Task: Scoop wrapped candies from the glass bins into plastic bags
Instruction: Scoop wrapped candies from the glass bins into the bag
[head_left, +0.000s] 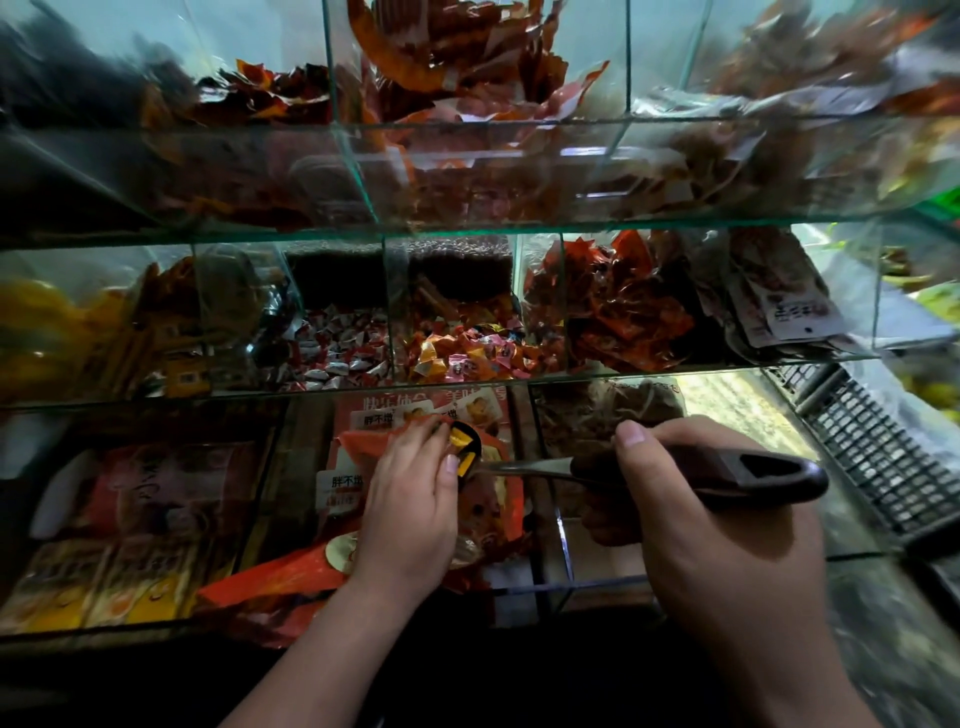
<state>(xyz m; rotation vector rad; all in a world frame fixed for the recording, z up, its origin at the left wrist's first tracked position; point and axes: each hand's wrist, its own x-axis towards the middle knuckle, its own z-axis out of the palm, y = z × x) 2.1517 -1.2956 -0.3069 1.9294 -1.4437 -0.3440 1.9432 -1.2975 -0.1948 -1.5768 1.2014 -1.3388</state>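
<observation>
My right hand (717, 525) grips the dark handle of a scoop (727, 475), held level over the bottom glass bin. The scoop's bowl (465, 449) holds yellow-orange wrapped candies. My left hand (410, 499) lies beside the bowl, its fingers over the mouth of an orange plastic bag (363, 441) and touching the candies at the bowl's edge. Whether the fingers pinch the bag I cannot tell. The middle shelf's glass bins hold red-and-white wrapped candies (337, 353) and orange, pink and yellow ones (462, 353).
Three tiers of glass bins (467, 228) fill the view, with red and orange snack packets above and at the sides. Flat snack packs (130, 519) lie in the bottom left bin. A dark plastic crate (872, 457) stands at the right.
</observation>
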